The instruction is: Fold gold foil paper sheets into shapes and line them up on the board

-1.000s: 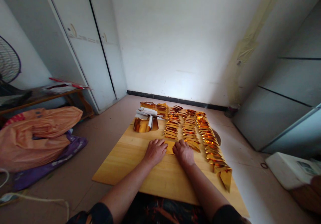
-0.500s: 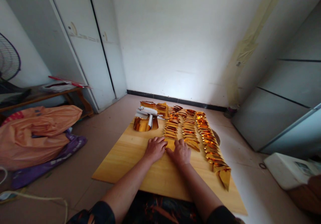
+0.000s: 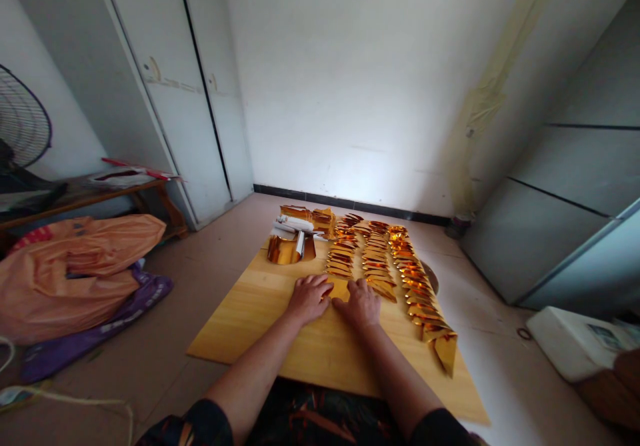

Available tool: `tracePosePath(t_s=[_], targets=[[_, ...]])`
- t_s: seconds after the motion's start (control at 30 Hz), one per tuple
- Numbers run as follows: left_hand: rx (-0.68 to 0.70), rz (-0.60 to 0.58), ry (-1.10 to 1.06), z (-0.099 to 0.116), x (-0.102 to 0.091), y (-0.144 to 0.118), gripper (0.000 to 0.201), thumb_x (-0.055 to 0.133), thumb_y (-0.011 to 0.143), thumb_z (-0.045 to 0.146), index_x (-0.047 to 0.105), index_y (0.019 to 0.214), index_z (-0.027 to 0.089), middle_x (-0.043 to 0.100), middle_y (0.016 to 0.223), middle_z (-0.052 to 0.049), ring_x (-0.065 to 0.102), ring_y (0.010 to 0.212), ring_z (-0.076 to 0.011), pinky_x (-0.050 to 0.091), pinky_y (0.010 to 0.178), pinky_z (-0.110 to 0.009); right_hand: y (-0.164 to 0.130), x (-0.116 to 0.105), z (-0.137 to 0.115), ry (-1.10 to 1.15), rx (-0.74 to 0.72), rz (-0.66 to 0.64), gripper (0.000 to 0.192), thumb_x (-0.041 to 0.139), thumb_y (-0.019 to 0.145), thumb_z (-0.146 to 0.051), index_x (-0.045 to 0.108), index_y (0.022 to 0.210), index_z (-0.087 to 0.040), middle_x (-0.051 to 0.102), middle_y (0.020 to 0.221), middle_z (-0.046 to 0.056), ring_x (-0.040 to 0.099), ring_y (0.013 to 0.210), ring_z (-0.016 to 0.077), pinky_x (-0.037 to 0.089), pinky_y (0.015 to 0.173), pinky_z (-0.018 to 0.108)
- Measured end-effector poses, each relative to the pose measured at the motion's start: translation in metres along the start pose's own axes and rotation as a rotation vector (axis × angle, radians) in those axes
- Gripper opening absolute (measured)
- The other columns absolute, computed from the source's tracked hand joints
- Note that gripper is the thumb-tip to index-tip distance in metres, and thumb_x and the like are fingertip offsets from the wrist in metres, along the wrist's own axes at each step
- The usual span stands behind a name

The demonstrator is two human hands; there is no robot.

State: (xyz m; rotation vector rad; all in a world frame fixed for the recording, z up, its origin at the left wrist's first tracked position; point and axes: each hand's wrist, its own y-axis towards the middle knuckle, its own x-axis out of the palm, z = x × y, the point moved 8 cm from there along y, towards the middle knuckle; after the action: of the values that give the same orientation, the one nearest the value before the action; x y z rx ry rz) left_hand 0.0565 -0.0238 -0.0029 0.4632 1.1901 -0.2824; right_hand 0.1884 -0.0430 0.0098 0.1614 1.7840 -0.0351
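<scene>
A small sheet of gold foil paper (image 3: 341,290) lies on the wooden board (image 3: 240,326) between my two hands. My left hand (image 3: 309,297) is closed on the paper's left side, its fingers bent over the edge. On the right side, my right hand (image 3: 363,303) presses the paper with its thumb and curled fingers. The hands hide much of the paper, so its folds are hard to make out. Just beyond them, folded gold foil pieces stand in overlapping rows (image 3: 340,257), (image 3: 377,259), and a longer row (image 3: 417,283) runs along the board's right side.
A curled gold sheet (image 3: 284,249) and white paper rolls (image 3: 295,224) lie at the board's far left corner. On the floor to the left are an orange bag (image 3: 85,259) and a purple bag (image 3: 100,329). A white box (image 3: 575,343) stands at the right.
The hands have drawn slightly apart, and more of the gold paper shows between them. The whole view has shifted a little.
</scene>
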Motion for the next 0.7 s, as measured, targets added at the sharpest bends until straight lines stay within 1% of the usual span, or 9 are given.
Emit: tracePosePath(t_s=[0.17,0.3,0.47,0.6,0.7], targets=[[0.011,-0.025,0.004,-0.003,0.001,0.0,0.036,0.052,0.083,0.028,0.056,0.117,0.035,0.049,0.138,0.002,0.044,0.12,-0.0231,0.033,0.098,-0.045,0.003,0.005,0.009,0.038,-0.043,-0.021,0.035,0.061,0.073,-0.048,0.06,0.099,-0.024,0.056,0.107,0.006,0.054,0.098,0.0234,0.037,0.074,0.031],[0.041,-0.083,0.031,-0.008,0.006,0.001,0.04,0.047,0.085,0.026,0.052,0.123,0.038,0.045,0.141,0.002,0.043,0.122,-0.0227,0.034,0.098,-0.045,0.004,0.007,0.014,0.08,-0.103,-0.032,0.025,0.059,0.077,-0.037,0.061,0.098,-0.023,0.055,0.108,0.005,0.055,0.095,0.0197,0.035,0.073,0.028],[0.082,-0.152,0.041,-0.012,0.009,0.003,0.043,0.043,0.088,0.024,0.048,0.128,0.04,0.041,0.145,0.002,0.041,0.125,-0.0232,0.035,0.098,-0.046,0.005,0.009,0.017,0.09,-0.16,-0.046,0.015,0.054,0.079,-0.025,0.062,0.09,-0.022,0.056,0.105,0.004,0.055,0.089,0.0161,0.034,0.07,0.024],[0.084,-0.188,0.027,-0.016,0.011,0.004,0.045,0.041,0.088,0.02,0.047,0.128,0.041,0.04,0.145,0.003,0.039,0.128,-0.0213,0.034,0.1,-0.045,0.005,0.007,0.017,0.089,-0.221,-0.068,0.019,0.046,0.081,-0.013,0.062,0.087,-0.021,0.057,0.102,0.003,0.055,0.084,0.0129,0.033,0.068,0.022],[0.078,-0.184,0.018,-0.018,0.012,0.004,0.046,0.04,0.088,0.019,0.049,0.127,0.041,0.041,0.145,0.004,0.039,0.128,-0.0201,0.033,0.101,-0.044,0.005,0.006,0.016,0.097,-0.257,-0.078,0.023,0.041,0.087,-0.013,0.062,0.087,-0.021,0.058,0.103,0.003,0.056,0.084,0.012,0.034,0.068,0.021]])
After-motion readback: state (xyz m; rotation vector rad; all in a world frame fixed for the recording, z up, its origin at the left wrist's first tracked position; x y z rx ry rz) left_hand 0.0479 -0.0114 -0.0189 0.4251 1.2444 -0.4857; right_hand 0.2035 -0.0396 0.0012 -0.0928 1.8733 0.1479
